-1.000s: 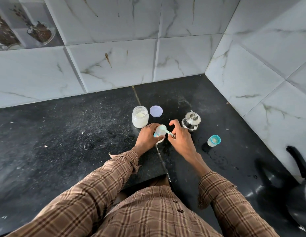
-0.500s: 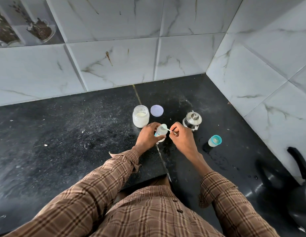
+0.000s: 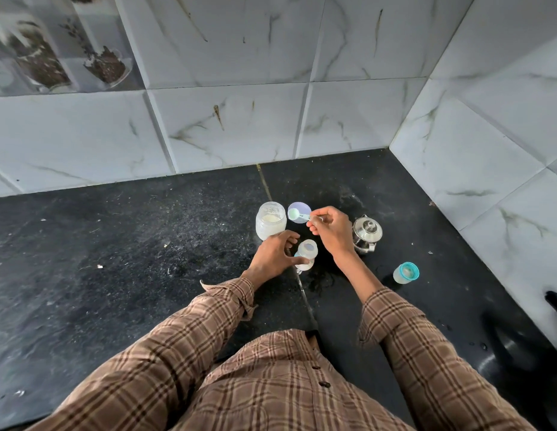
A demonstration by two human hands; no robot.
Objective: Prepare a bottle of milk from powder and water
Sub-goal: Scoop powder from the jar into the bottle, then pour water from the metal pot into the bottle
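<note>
One bottle (image 3: 306, 255), pinched by left hand (image 3: 275, 255) fingers. One scoop (image 3: 297, 214), pinched by right hand (image 3: 331, 230) fingers, beside one jar (image 3: 270, 224). Scoop contents indiscernible.

I see the bottle (image 3: 306, 255) standing upright and uncapped on the black bench (image 3: 146, 259), small and translucent, with white content at its base. The jar (image 3: 270, 220) stands open just behind it, holding pale powder. Its round lid (image 3: 302, 208) lies flat beside the jar. The scoop (image 3: 294, 214), pale green, is above the lid, bowl toward the jar. The teal-ringed cap (image 3: 406, 273) stands well apart, at right.
</note>
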